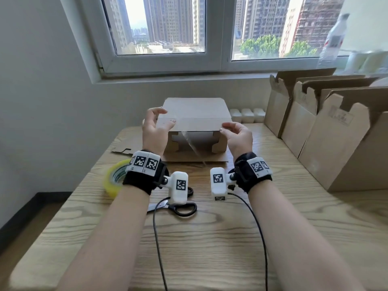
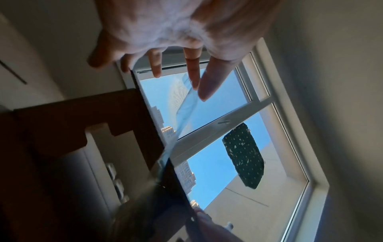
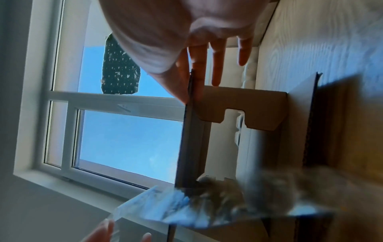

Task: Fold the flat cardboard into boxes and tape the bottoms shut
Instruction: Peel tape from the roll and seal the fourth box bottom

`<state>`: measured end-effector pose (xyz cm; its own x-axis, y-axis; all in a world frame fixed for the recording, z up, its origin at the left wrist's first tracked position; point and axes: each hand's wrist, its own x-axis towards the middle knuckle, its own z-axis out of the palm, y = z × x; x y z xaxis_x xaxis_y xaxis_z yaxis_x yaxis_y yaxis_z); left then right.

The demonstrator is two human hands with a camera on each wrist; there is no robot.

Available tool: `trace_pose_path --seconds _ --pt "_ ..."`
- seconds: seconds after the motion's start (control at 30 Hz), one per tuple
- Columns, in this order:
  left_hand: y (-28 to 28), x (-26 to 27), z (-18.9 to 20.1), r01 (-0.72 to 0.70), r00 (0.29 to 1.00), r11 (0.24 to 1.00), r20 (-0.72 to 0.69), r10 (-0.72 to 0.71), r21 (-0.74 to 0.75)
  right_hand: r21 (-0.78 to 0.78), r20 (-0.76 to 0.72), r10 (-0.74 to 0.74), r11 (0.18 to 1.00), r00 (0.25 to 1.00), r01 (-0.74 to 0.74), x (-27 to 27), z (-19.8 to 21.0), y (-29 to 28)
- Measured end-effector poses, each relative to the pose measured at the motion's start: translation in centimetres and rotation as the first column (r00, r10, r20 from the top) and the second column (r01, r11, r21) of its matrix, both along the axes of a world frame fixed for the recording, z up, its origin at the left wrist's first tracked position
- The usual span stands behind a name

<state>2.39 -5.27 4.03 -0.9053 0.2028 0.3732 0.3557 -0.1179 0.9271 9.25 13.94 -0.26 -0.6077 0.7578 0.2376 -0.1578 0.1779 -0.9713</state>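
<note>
**Box held at near flap, tape strip hanging loose**

The brown cardboard box (image 1: pixel 195 114) is stood on the light wood-grain table (image 1: pixel 210 238), beneath the window. Its near flap edge is pinched by the right hand (image 1: pixel 237 137) between thumb and forefinger, other fingers straight. The left hand (image 1: pixel 154 131) is spread, fingers relaxed, thumb resting on the flap's left side. A clear tape strip (image 1: pixel 192 145) hangs off the flap edge between the hands. Nearer than the box: a yellow tape roll (image 1: pixel 114 179) and black-handled scissors (image 1: pixel 180 207). Right of the box: folded cardboard boxes (image 1: pixel 327 131).

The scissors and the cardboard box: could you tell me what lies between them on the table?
In the head view, only bare table, crossed above by a hanging clear tape strip.
</note>
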Motion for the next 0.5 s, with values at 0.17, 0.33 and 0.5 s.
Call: trace_pose_path --seconds 0.17,0.33,0.5 --pt "-0.6 0.5 2.2 0.060 0.998 0.990 0.001 -0.061 0.127 0.033 -0.161 0.088 0.996 0.983 -0.084 1.5 1.3 0.1" --pt "-1.9 1.2 6.5 0.184 0.982 0.974 -0.069 -0.177 0.130 0.222 -0.125 0.038 0.975 0.991 -0.010 3.7 5.6 0.6" --pt "-2.6 3.1 10.8 0.327 0.939 0.937 -0.151 -0.308 0.125 0.357 -0.010 -0.105 0.929 0.994 0.102 6.6 10.6 1.4"
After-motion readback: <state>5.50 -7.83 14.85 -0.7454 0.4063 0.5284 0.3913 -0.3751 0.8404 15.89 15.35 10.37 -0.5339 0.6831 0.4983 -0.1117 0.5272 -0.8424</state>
